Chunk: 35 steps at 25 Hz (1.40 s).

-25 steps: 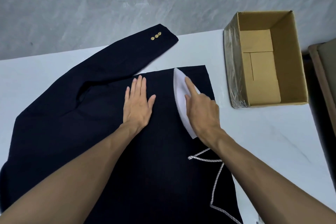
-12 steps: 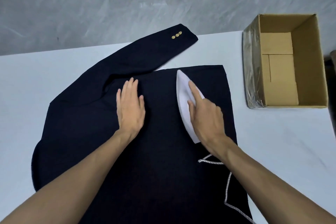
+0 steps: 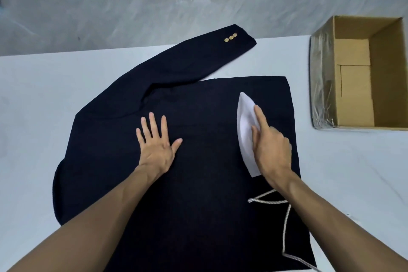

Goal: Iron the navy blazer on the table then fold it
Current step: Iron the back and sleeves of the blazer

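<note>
My left hand [image 3: 156, 146] lies flat, fingers straight and spread, on the navy blazer [image 3: 198, 205] laid out on the white table [image 3: 342, 172], while my right hand [image 3: 272, 148] grips the white iron [image 3: 246, 130] standing on the cloth, index finger extended along its top.

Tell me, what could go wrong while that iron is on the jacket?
The left hand lies flat on the blazer, left of the iron; a sideways slide might burn fingers. The cord loops across the cloth below the right hand, which grips the iron, so it could snag and wrinkle the fabric.
</note>
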Available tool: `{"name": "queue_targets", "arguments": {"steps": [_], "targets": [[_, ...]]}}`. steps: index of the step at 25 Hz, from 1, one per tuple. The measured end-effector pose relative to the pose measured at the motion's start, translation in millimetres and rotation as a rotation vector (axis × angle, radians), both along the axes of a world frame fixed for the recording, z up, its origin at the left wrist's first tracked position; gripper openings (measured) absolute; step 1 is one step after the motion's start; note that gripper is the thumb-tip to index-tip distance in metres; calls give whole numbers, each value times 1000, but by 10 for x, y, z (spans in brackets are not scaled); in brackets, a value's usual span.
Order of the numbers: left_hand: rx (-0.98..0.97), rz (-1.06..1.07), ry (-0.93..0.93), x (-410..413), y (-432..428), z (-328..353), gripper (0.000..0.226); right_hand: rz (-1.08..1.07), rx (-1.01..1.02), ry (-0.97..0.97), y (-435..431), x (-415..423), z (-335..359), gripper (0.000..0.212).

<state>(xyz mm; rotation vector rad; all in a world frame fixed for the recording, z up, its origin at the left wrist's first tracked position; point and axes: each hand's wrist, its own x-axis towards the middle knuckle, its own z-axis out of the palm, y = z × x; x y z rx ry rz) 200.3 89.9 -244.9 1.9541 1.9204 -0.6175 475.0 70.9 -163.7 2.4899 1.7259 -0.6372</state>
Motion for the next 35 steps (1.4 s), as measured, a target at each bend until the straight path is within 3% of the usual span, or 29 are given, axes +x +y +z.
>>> {"name": "queue_targets", "arguments": {"steps": [6,9,12,14,17,19,22,25,29,31,35], "targets": [[-47,72,-99,-5,39,69,82,-133,-19,-97,-53,378,91,52],[-39,92,-313,-99,48,189,80,-127,32,0,-115,156,246,55],[212,242,-471,-512,-86,422,60,-29,22,168,-209,-474,465,56],[311,270,-362,-951,-278,489,53,48,-2,310,-273,-1010,523,49],[304,297,-233,-1661,-558,440,50,186,-58,428,-372,-1833,441,43],[310,348,-278,-2070,-693,407,44,300,-94,426,-448,-2373,330,39],[377,378,-497,-2427,-862,310,36,442,-105,325,-520,-3007,217,37],[336,390,-562,-2609,-1051,89,48,505,-140,274,-589,-3493,173,55],[336,566,-697,-2686,-1093,17,47,472,-200,265,-681,-3794,138,71],[343,548,-647,-2780,-1109,17,48,417,-190,296,-697,-3787,120,69],[250,345,-295,-2984,-1220,-62,59,424,-139,304,-675,-3903,203,61]]}}
